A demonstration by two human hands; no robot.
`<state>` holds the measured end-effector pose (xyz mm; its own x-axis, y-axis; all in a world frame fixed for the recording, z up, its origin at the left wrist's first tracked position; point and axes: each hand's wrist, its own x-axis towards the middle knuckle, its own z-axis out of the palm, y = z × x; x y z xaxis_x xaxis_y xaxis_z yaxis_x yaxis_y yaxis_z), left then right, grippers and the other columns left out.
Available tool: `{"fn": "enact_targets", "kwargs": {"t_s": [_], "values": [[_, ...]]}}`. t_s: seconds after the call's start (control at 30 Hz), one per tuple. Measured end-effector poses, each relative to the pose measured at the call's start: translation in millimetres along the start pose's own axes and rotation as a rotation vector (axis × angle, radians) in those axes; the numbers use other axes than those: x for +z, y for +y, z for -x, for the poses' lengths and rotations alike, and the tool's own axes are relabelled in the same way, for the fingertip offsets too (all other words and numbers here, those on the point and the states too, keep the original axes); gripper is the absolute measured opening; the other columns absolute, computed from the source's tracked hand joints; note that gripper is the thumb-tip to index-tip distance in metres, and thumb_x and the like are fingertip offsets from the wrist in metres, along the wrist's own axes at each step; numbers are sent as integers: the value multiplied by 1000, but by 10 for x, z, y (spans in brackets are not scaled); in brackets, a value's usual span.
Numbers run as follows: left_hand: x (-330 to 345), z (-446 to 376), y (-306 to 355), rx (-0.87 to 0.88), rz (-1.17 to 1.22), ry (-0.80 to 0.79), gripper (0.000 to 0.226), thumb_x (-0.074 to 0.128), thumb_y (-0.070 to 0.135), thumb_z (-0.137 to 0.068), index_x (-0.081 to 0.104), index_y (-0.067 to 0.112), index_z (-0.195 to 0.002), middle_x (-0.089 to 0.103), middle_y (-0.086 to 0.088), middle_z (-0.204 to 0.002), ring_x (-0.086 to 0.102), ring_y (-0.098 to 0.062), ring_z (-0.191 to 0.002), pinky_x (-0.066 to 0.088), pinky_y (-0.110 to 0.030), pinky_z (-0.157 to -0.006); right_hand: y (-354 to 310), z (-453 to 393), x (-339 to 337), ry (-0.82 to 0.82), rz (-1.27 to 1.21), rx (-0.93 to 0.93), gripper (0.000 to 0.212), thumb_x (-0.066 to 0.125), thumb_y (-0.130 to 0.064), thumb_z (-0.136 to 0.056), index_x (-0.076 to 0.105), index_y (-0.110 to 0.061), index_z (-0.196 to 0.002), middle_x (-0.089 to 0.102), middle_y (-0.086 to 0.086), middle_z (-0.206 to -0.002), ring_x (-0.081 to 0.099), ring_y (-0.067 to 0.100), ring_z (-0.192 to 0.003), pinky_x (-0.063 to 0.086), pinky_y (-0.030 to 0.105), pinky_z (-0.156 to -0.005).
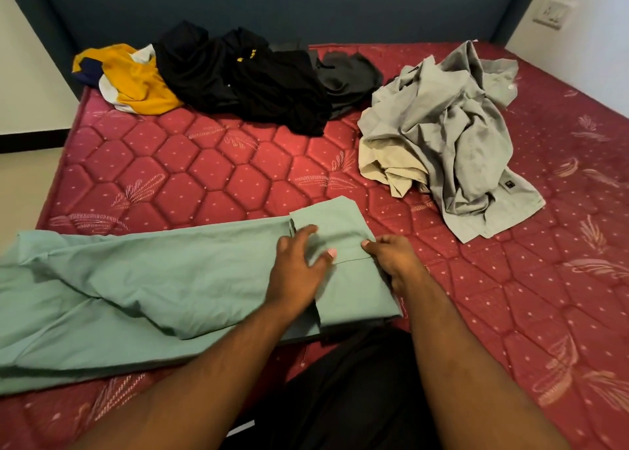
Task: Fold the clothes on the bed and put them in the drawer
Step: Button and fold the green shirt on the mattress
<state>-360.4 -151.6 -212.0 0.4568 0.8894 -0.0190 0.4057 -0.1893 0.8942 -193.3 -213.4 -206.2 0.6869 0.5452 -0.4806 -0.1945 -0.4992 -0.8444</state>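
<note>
A long teal green garment (143, 289) lies across the near part of the red quilted mattress (211, 174), its right end folded over into a flat panel. My left hand (296, 262) rests on that panel with fingers spread and straight. My right hand (391, 259) pinches the panel's right edge between thumb and curled fingers. A crumpled grey shirt (456, 129) lies at the right, over a beige piece (384, 170). Black clothes (258, 78), a dark grey item (347, 75) and a yellow, white and navy garment (132, 82) are heaped near the headboard. No drawer is in view.
A dark blue padded headboard (272, 10) runs along the far side. The floor (23, 177) shows at the left of the bed, and a wall with a switch plate (553, 12) stands at the right. Bare mattress lies between the teal garment and the piles.
</note>
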Motion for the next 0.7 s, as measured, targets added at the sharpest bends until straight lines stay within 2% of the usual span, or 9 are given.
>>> {"fn": "enact_targets", "kwargs": {"t_s": [0.13,0.2,0.23,0.33,0.43,0.5,0.57,0.63,0.7], "values": [[142,-250,45,48,-306,-393,61,68,32,-87,44,37,-143,40,-7,-125,54,-27,-114,41,-28,-103,-185,-157,-123,258,173,-188,6,66,-12,-87,69,-7,-87,70,14,-86,65,28,-78,52,36,-71],[227,-368,158,63,-307,-502,63,68,23,-86,44,33,-143,39,-9,-117,53,-30,-112,43,-29,-101,-327,-171,-326,394,385,-241,18,65,-19,-86,70,-8,-99,70,16,-95,65,33,-90,49,35,-76],[262,-407,240,83,-268,-482,56,65,17,-87,49,28,-139,40,-7,-110,55,-28,-106,45,-25,-94,-421,-142,-415,422,497,-257,20,65,-22,-85,70,-8,-98,69,16,-95,64,34,-91,48,35,-76],[229,-454,482,-28,106,-310,40,56,6,-93,58,16,-132,53,-2,-88,57,-14,-69,46,-20,-64,-726,60,-476,357,701,-354,15,67,-22,-77,67,-7,-80,67,13,-79,64,32,-80,44,31,-65],[-57,-382,621,-364,684,-405,27,42,27,-104,58,20,-126,59,-5,-95,62,-21,-72,53,-34,-62,-886,370,-62,197,752,-444,13,69,-24,-78,72,-12,-83,64,5,-71,61,23,-72,38,27,-61],[-304,-347,421,-509,805,-433,40,34,51,-102,62,24,-110,63,-3,-92,63,-21,-73,54,-38,-67,-799,512,406,30,653,-434,17,62,-20,-85,73,-12,-95,65,3,-75,60,21,-71,46,30,-64],[-561,-313,96,-617,812,-388,57,33,65,-95,67,20,-88,68,-2,-77,65,-19,-62,53,-34,-65,-636,639,881,-154,403,-303,31,49,-7,-89,69,-13,-113,62,4,-81,56,20,-69,44,30,-63],[-731,-246,-128,-691,810,-360,45,42,50,-100,69,17,-85,71,-3,-72,67,-17,-58,54,-31,-59,-510,791,1184,-249,89,-125,41,39,3,-91,57,-16,-122,58,8,-78,51,19,-59,37,27,-54],[-793,-219,-216,-654,745,-289,20,45,13,-102,65,12,-104,72,-7,-80,69,-20,-63,57,-31,-55,-433,919,1239,-168,-200,-55,40,32,8,-92,54,-14,-117,58,10,-79,50,18,-57,37,26,-52]]}}
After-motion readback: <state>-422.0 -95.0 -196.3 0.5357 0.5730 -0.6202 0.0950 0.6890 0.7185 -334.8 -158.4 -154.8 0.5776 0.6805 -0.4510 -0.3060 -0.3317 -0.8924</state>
